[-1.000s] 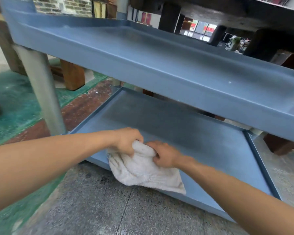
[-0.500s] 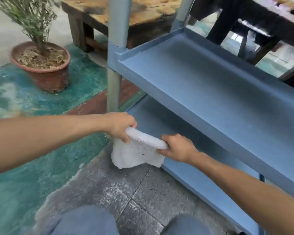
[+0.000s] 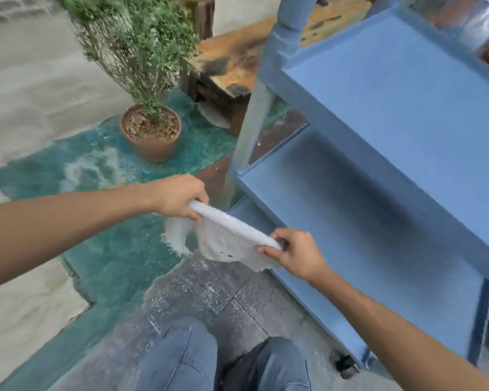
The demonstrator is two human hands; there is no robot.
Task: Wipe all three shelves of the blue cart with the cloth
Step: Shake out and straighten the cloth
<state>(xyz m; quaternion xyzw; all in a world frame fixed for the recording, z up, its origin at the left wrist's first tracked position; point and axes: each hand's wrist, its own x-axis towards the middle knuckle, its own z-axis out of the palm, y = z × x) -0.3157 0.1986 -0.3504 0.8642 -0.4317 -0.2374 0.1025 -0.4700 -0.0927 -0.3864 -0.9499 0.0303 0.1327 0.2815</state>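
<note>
Cloth [image 3: 226, 238] lifted clear of blue cart [image 3: 378, 114]; left hand [image 3: 178, 197], right hand [image 3: 297, 253] grip its ends.

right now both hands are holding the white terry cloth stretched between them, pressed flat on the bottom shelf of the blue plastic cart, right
Not quite. The left hand and right hand do hold the white terry cloth stretched between them, but it is not pressed on the bottom shelf of the blue plastic cart. The head view shows it hanging in the air, mostly over the floor beside the cart.

One white cloth [image 3: 226, 238], two hands, one blue cart [image 3: 378, 114] with three visible shelves, one potted plant [image 3: 151, 131]
</note>
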